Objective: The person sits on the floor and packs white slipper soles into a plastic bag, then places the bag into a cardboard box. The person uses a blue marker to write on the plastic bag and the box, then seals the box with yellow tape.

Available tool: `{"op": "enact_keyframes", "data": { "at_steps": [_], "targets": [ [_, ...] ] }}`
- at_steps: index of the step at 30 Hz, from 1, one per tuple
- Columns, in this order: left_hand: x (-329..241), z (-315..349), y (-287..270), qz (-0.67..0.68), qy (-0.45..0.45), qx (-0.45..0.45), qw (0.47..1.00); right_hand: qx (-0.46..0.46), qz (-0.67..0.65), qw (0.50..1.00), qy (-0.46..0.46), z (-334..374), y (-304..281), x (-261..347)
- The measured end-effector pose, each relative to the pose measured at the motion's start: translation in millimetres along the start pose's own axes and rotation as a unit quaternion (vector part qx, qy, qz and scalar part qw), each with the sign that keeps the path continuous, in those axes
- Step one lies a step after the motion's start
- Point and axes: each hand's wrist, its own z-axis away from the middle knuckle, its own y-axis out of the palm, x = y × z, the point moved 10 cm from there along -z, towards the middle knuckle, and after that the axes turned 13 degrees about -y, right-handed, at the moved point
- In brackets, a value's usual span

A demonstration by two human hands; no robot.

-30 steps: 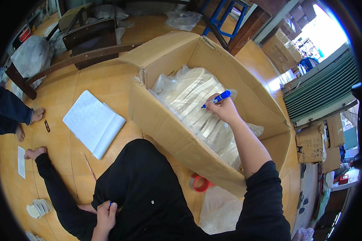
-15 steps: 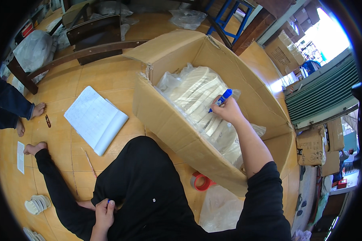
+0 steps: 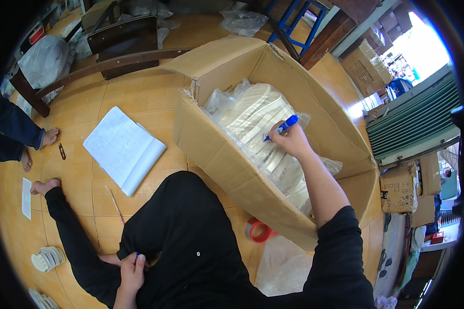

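A large open cardboard box (image 3: 227,172) stands before me at the right. Clear plastic wraps a stack of cream-white curved pieces (image 3: 255,110) inside it; their exact kind I cannot tell. My right hand (image 3: 292,140) reaches over the box, pinching a blue marker (image 3: 286,125) with its tip down at the plastic. Small blue strokes show by the tip. Resting against my crossed leg, my left hand (image 3: 133,273) is closed around a small blue piece, apparently the marker's cap (image 3: 138,255), mostly hidden by the fingers.
An open notebook (image 3: 121,147), a thin pen (image 3: 115,205) and small snips (image 3: 62,151) lie on the tiled floor. Red tape (image 3: 260,232) and a plastic sheet (image 3: 282,268) sit beside the box. Another person's feet (image 3: 50,137) are at the left. White piled pieces (image 3: 48,258) stand lower left.
The marker tip has shifted slightly left over the plastic, and blue strokes now show near it. The left hand stays on my leg. The whole view has shifted a little.
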Motion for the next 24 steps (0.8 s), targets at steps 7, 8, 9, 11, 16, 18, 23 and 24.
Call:
{"op": "enact_keyframes", "data": {
  "at_steps": [7, 8, 9, 11, 16, 18, 23, 24],
  "targets": [
    [5.0, -1.5, -2.0, 0.005, -0.009, 0.004, 1.0, 0.003, 0.041, 0.999, -0.009, -2.1, -7.4, -7.3],
    [4.9, -1.7, -1.9, 0.012, -0.008, 0.007, 1.0, -0.018, 0.013, 1.0, -0.012, -1.4, -10.8, -7.9],
    [5.2, -1.9, -2.0, 0.014, -0.009, 0.008, 1.0, -0.039, -0.015, 0.999, -0.015, -0.8, -13.6, -8.3],
    [5.4, -1.8, -2.0, 0.021, -0.011, 0.009, 1.0, -0.062, -0.009, 0.998, -0.015, 0.2, -17.3, -8.6],
    [7.0, -1.2, -2.5, 0.024, -0.007, 0.004, 1.0, -0.043, 0.031, 0.999, -0.007, -1.9, -14.7, -6.6],
    [8.9, -1.7, -2.0, 0.029, -0.008, 0.008, 1.0, -0.025, 0.112, 0.993, 0.012, -1.6, -16.8, -11.3],
    [10.1, -0.7, -0.8, 0.021, -0.028, 0.013, 0.999, -0.074, -0.011, 0.997, -0.012, 0.9, -17.5, -17.0],
    [9.5, -0.4, -0.6, 0.017, -0.04, 0.014, 0.999, -0.101, -0.04, 0.994, -0.022, 1.4, -19.9, -13.3]
  ]
}}
